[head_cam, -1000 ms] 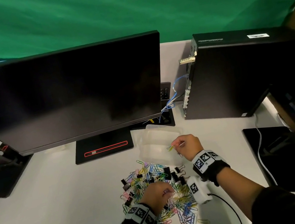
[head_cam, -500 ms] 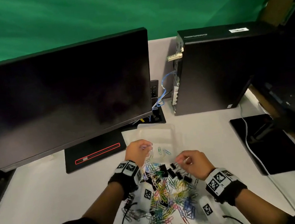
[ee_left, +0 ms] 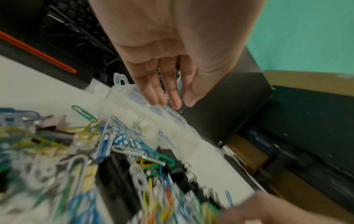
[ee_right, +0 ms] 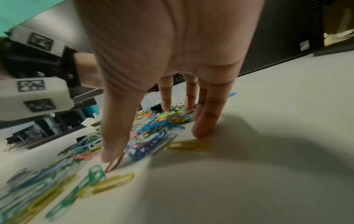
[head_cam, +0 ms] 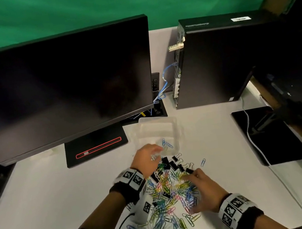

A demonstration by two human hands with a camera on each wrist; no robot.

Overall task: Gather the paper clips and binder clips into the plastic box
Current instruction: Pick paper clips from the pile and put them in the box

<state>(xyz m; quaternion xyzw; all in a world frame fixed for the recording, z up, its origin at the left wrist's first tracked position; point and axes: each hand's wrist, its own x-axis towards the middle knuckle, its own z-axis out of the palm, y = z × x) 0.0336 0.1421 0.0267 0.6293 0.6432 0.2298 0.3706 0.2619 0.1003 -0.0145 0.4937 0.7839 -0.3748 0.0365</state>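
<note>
Left hand (head_cam: pixel 147 160) is hovering with straight, empty fingers over the clear plastic box (head_cam: pixel 156 131). Right hand (head_cam: pixel 203 189) is spreading flat on the heap of colourful paper clips (head_cam: pixel 168 197) and black binder clips (head_cam: pixel 171 164) on the white desk (head_cam: pixel 41 202). Raking too fast could scatter clips wide.

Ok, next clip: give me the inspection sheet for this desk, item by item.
Surface: white desk.
Job's things: plastic box open, few paper clips inside; clip pile on desk, with black binder clips.
Clutter: stray blue clip.
Hands: left hand open at box edge; right hand spread on pile.
Cables: blue cable; white cable.
Surroundings: monitor, computer tower, green backdrop.
</note>
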